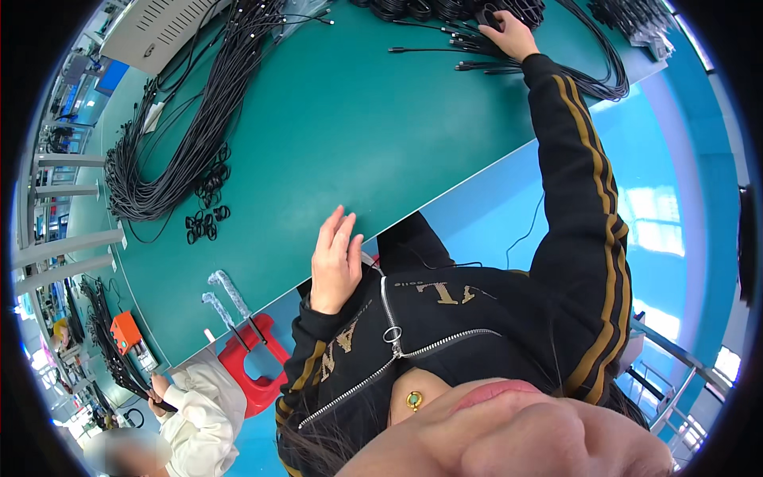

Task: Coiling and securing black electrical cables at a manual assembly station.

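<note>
At the far right of the green table, my right hand (513, 36) is closed on a coiled black cable (488, 19), thumb and fingers pinching its edge. Below that hand lies a bundle of black cables (477, 67) with their plug ends pointing left. More black coils (429, 8) are lined up along the far edge beside it. My left hand (335, 266) hovers at the near table edge, fingers stretched and a little apart, holding nothing. A long bundle of loose black cables (187, 139) curves across the table's left part.
Small black looped ties (208, 215) lie beside the long bundle. A beige metal box (151, 36) stands at the far left. Two plastic-wrapped rods (230, 296) and a red stool (258, 366) are at the near left. A co-worker in a white sleeve (203, 397) handles black cables there.
</note>
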`<state>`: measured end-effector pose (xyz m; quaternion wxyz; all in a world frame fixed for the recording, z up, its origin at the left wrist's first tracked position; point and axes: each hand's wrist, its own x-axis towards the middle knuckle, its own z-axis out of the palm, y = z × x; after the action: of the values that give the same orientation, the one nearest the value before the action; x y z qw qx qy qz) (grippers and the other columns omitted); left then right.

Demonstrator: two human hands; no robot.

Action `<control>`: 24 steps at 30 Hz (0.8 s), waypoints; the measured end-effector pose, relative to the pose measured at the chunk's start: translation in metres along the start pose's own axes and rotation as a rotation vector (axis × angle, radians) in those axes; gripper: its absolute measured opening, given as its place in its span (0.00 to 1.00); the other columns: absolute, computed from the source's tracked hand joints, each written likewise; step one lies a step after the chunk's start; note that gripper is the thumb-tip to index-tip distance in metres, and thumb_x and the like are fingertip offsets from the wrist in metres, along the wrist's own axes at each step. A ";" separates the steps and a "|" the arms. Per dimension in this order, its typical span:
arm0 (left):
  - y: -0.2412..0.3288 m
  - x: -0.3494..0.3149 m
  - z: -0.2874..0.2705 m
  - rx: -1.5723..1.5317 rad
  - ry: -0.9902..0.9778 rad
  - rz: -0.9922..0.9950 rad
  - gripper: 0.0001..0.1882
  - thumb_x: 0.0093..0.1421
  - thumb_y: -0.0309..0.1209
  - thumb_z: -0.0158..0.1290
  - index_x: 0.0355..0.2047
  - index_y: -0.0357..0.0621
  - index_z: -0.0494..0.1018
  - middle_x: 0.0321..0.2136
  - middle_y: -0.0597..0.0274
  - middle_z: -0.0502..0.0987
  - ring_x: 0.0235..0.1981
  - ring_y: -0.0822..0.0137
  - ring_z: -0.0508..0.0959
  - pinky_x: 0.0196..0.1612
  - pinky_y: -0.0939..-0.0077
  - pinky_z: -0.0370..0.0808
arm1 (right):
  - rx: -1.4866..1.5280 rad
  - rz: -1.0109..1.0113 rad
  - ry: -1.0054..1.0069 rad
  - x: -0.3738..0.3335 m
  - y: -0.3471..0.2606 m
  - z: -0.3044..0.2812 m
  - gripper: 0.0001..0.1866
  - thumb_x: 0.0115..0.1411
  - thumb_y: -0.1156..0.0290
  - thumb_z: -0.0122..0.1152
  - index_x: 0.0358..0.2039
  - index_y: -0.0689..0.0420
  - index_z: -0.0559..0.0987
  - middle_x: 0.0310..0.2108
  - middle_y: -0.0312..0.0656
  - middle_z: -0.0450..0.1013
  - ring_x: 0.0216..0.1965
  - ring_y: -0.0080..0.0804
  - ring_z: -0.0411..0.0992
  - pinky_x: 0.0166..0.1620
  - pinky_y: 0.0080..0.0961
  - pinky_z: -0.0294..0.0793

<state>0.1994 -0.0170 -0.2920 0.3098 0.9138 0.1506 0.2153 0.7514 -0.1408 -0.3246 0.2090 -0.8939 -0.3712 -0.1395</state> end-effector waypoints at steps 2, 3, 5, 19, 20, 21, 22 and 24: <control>0.000 0.001 -0.001 -0.012 -0.025 -0.013 0.17 0.55 0.21 0.54 0.47 0.35 0.71 0.51 0.44 0.69 0.44 0.49 0.76 0.43 0.67 0.76 | 0.001 0.032 0.022 -0.011 0.000 0.002 0.30 0.54 0.51 0.63 0.50 0.59 0.72 0.33 0.45 0.75 0.34 0.35 0.74 0.39 0.28 0.73; 0.000 0.001 -0.001 -0.006 -0.035 -0.025 0.17 0.55 0.21 0.54 0.47 0.35 0.71 0.51 0.44 0.69 0.44 0.49 0.76 0.43 0.67 0.76 | -0.001 0.066 0.051 -0.016 -0.001 0.001 0.30 0.54 0.50 0.63 0.50 0.59 0.72 0.31 0.44 0.75 0.34 0.34 0.74 0.38 0.27 0.72; -0.001 0.002 -0.001 0.004 -0.044 -0.019 0.17 0.55 0.21 0.54 0.46 0.35 0.71 0.50 0.44 0.70 0.44 0.49 0.76 0.43 0.67 0.76 | -0.006 0.104 0.077 -0.027 -0.003 -0.004 0.30 0.54 0.50 0.63 0.50 0.59 0.72 0.30 0.43 0.74 0.33 0.33 0.73 0.37 0.26 0.72; 0.002 0.001 0.003 0.067 -0.059 -0.017 0.16 0.54 0.22 0.55 0.45 0.35 0.72 0.47 0.46 0.71 0.44 0.50 0.75 0.45 0.65 0.75 | -0.125 -0.012 0.007 -0.029 -0.043 -0.001 0.23 0.55 0.49 0.62 0.41 0.56 0.74 0.27 0.42 0.71 0.31 0.39 0.73 0.34 0.32 0.73; 0.002 0.000 0.003 0.068 -0.060 -0.024 0.16 0.54 0.22 0.55 0.45 0.35 0.72 0.47 0.46 0.71 0.45 0.50 0.75 0.45 0.64 0.75 | -0.281 -0.031 0.023 -0.026 -0.045 0.005 0.23 0.55 0.49 0.61 0.39 0.56 0.74 0.29 0.43 0.72 0.32 0.42 0.74 0.35 0.34 0.74; 0.003 0.000 0.003 0.067 -0.060 -0.033 0.16 0.54 0.22 0.55 0.45 0.35 0.72 0.47 0.46 0.72 0.45 0.50 0.75 0.45 0.64 0.74 | -0.275 -0.037 0.026 -0.023 -0.046 0.009 0.23 0.55 0.49 0.61 0.39 0.56 0.74 0.29 0.43 0.72 0.32 0.42 0.74 0.35 0.34 0.74; 0.003 0.001 0.004 0.061 -0.064 -0.046 0.16 0.54 0.22 0.55 0.44 0.35 0.72 0.47 0.46 0.72 0.45 0.50 0.75 0.46 0.64 0.74 | -0.321 -0.072 0.085 -0.021 -0.046 0.012 0.23 0.54 0.48 0.61 0.39 0.55 0.74 0.32 0.44 0.72 0.34 0.45 0.74 0.36 0.37 0.74; 0.004 0.001 0.005 0.068 -0.054 -0.035 0.16 0.54 0.23 0.55 0.44 0.35 0.72 0.47 0.46 0.72 0.45 0.50 0.75 0.46 0.64 0.74 | -0.411 -0.146 0.199 -0.018 -0.043 0.014 0.23 0.54 0.47 0.60 0.37 0.55 0.73 0.37 0.47 0.72 0.37 0.51 0.73 0.37 0.42 0.75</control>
<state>0.2038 -0.0221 -0.2926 0.2861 0.9266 0.1652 0.1799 0.7091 -0.1171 -0.3325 0.0477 -0.8704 -0.3762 -0.3140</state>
